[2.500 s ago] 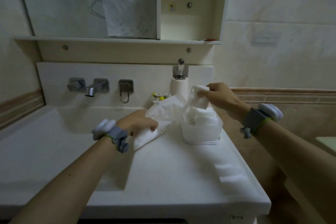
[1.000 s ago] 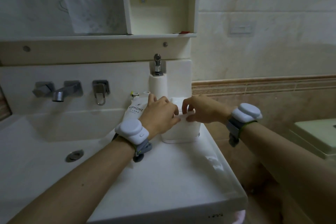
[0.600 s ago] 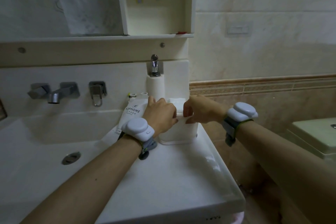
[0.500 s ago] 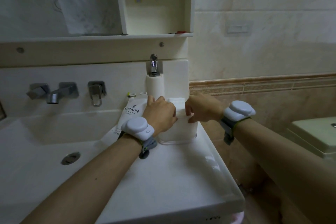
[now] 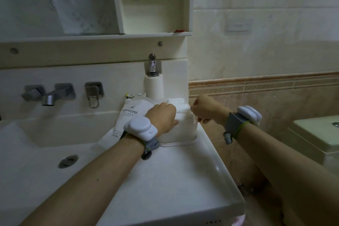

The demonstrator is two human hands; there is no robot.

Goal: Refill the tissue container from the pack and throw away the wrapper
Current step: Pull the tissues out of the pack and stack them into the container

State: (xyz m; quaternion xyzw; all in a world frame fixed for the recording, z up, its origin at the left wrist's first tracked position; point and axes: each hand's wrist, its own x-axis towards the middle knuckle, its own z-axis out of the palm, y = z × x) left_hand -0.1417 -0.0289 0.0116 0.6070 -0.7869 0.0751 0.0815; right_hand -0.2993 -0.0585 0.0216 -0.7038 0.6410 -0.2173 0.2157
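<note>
1. At the back right corner of the tabletop (image 5: pixel 176 176) stands the clear tissue container (image 5: pixel 185 130), with the white stack of tissues (image 5: pixel 180 105) rising above its top edge.
2. My left hand (image 5: pixel 161 117) lies over the left side of the stack, fingers bent down onto the tissues and pressing on them; whether they pinch a sheet I cannot tell.
3. My right hand (image 5: pixel 205 109) is at the right edge of the stack, fingers curled in and closed around that edge of the tissues.
4. Both hands are near each other, with a strip of white tissue showing between them.
5. Just left of the container, partly under my left wrist, lies the white wrapper (image 5: pixel 128 115) with dark lettering, flat against the slope toward the sink (image 5: pixel 36 152).
6. Each wrist carries a pale wrist device (image 5: pixel 140 128) on a grey strap.
7. Behind the container stands a white soap dispenser (image 5: pixel 153 86) with a chrome pump, and two small bottle caps (image 5: pixel 136 95) peek over the wrapper's top.
8. Further left, the chrome tap (image 5: pixel 49 95) sticks out of the wall above the sink, whose drain (image 5: pixel 68 161) shows low in the bowl.
9. Above runs a shelf (image 5: pixel 95 37) with an open cabinet niche (image 5: pixel 152 2).
10. On the far right, a toilet tank (image 5: pixel 317 134) stands against the tiled wall.
</note>
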